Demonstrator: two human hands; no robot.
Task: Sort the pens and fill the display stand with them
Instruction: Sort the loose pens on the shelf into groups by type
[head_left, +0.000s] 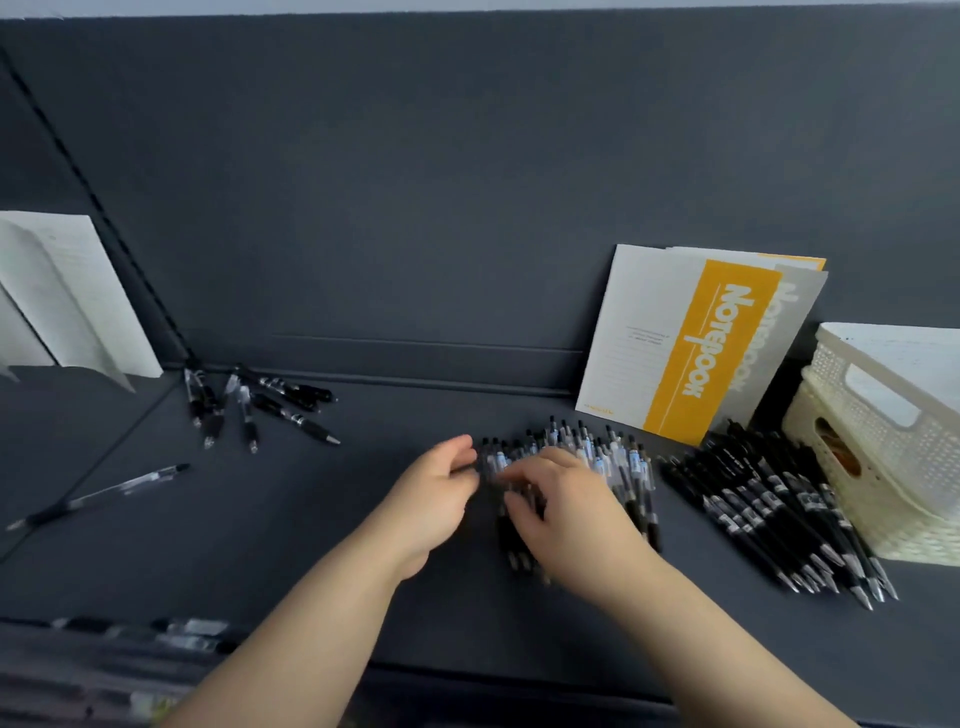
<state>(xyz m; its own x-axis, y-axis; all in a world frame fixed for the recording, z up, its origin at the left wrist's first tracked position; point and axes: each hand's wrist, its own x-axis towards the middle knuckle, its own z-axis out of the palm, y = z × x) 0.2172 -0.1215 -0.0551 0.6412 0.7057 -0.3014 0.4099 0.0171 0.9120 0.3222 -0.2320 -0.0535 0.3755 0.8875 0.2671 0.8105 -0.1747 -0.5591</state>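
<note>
A row of clear-barrelled pens (602, 457) lies side by side in the middle of the dark shelf (311, 519). My left hand (434, 501) rests against the row's left end, fingers loosely bent and touching the outer pens. My right hand (566, 512) lies over the row, thumb and bent fingers closed round a few pens; it hides the pens beneath it. A pile of black pens (769, 512) lies to the right. Both hands are blurred.
A loose heap of pens (254, 405) sits at the back left and a single pen (104, 491) lies further left. Notebooks (691, 348) lean on the back wall. A cream lattice basket (883, 441) stands at the right. Blurred pens (171, 634) lie at the bottom left.
</note>
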